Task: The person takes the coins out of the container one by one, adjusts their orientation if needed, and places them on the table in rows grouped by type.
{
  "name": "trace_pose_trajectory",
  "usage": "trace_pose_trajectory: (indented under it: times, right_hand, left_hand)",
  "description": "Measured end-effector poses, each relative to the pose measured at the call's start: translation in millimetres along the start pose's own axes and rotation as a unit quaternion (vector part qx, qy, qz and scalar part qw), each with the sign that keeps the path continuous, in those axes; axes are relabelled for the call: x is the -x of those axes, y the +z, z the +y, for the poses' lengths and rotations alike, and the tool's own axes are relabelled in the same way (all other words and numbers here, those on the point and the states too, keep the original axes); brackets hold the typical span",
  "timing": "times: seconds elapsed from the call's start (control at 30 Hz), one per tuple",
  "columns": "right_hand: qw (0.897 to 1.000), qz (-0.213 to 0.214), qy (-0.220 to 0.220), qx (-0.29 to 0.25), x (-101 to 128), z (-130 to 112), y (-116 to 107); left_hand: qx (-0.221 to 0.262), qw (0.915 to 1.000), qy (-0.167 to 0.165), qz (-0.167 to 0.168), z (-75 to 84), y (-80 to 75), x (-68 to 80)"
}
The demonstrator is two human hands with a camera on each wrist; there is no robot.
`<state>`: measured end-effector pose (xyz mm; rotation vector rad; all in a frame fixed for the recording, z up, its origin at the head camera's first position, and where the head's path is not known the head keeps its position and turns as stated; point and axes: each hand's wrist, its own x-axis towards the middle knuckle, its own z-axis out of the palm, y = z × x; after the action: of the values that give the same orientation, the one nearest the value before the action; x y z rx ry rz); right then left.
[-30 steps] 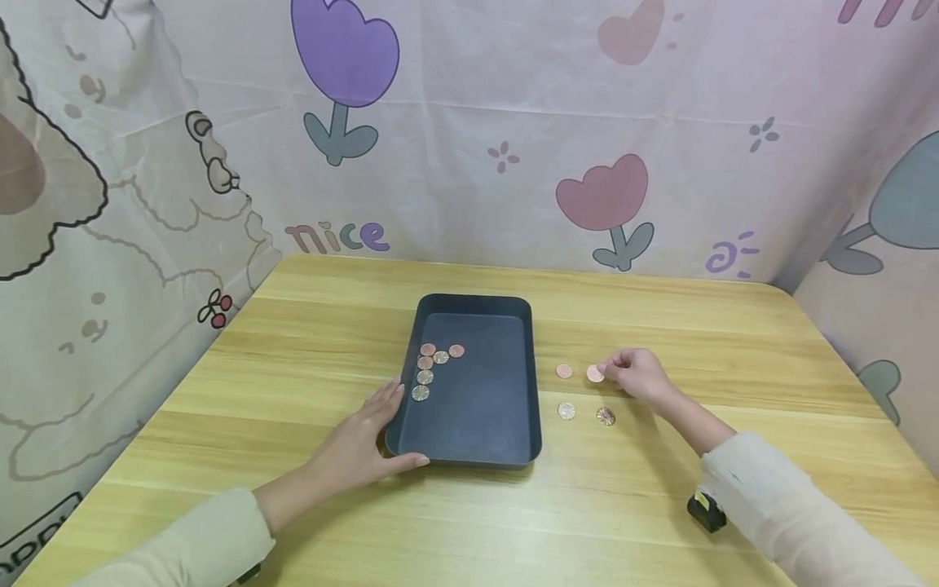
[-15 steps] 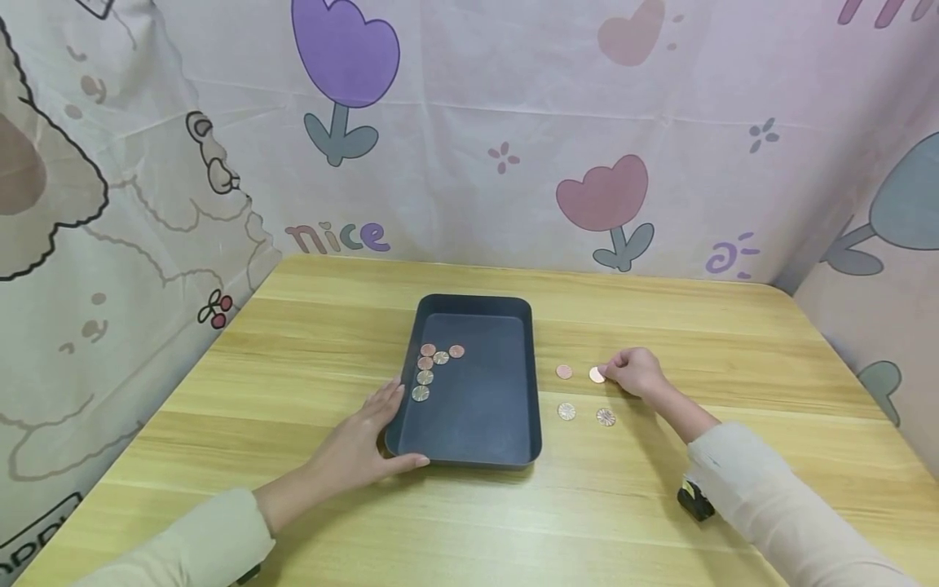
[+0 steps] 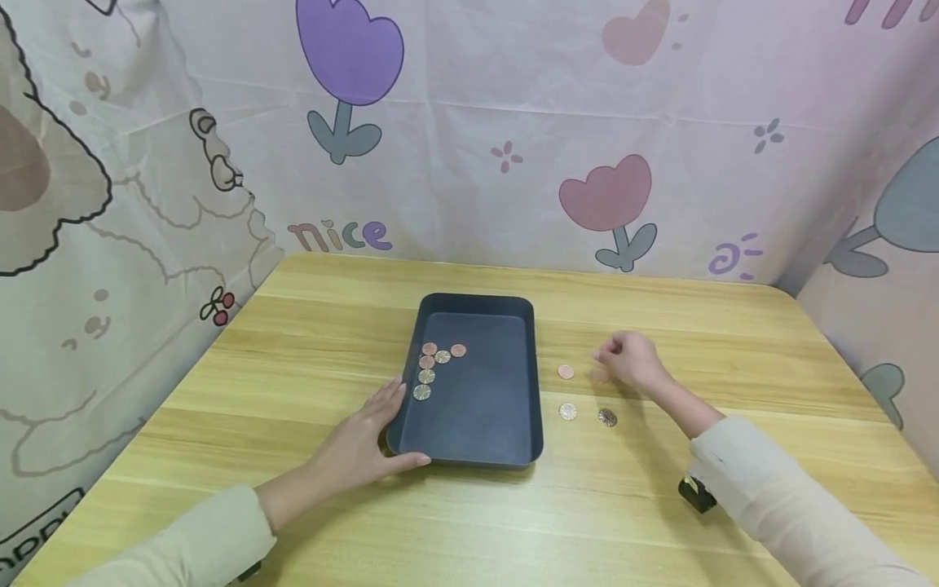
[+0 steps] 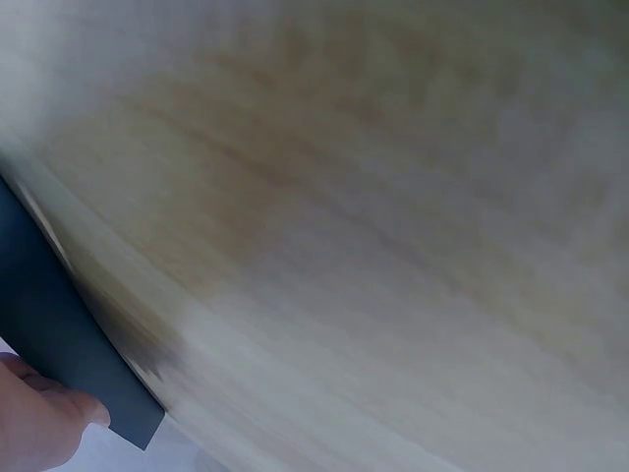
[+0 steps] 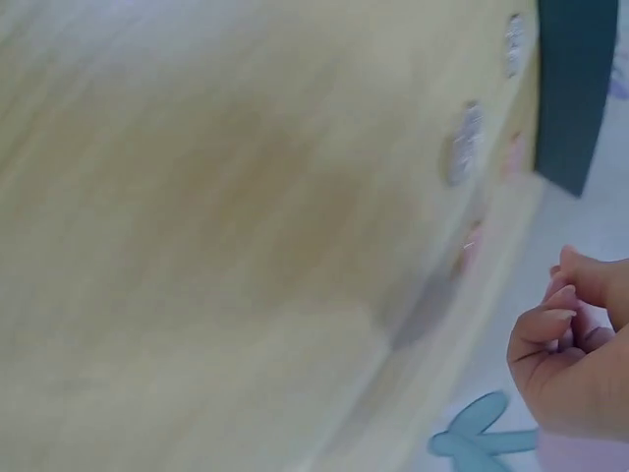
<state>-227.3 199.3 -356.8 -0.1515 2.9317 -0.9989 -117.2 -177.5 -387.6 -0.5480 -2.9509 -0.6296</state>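
In the head view my left hand rests at the near left corner of a dark grey baking tray. Its fingers lie along the side wall and its thumb along the front. The left wrist view has fingertips against the tray's outer wall. Right of the tray, my right hand hovers just over a pink-copper coin, which looks faint and blurred. Thumb and fingers are curled, tips together, nothing visible between them. The right wrist view shows that coin on the table, apart from the hand.
Three other coins lie between tray and right hand: a copper one, a silvery one and a darker one. Inside the tray, several coins form a bent line, including a gold-toned coin. A printed cloth hangs behind the wooden table.
The right hand has come up off the copper coin at which its fingertips were pinching, moving slightly away from me. The left hand, tray and coins inside it keep their places.
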Motion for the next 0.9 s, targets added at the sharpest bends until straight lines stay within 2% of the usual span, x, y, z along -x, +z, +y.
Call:
trace_pose_trajectory:
  times: [0.2, 0.47, 0.63, 0.9]
  right_hand:
    - [0.998, 0.006, -0.042, -0.041, 3.5, -31.2, 8.5]
    - [0.989, -0.017, -0.095, -0.112, 7.8, -69.4, 41.8]
    - [0.983, -0.049, -0.135, -0.112, 12.6, -86.7, 63.3]
    - [0.983, -0.039, -0.149, -0.100, 8.4, -108.0, 80.6]
  left_hand:
    - [0.002, 1.0000, -0.001, -0.002, 1.0, -1.0, -0.1]
    - [0.008, 1.0000, -0.003, -0.003, -0.2, 0.2, 0.6]
    - [0.006, 1.0000, -0.002, 0.000, -0.3, 0.6, 0.8]
    - [0.012, 0.9999, -0.003, 0.000, -0.4, 0.0, 0.8]
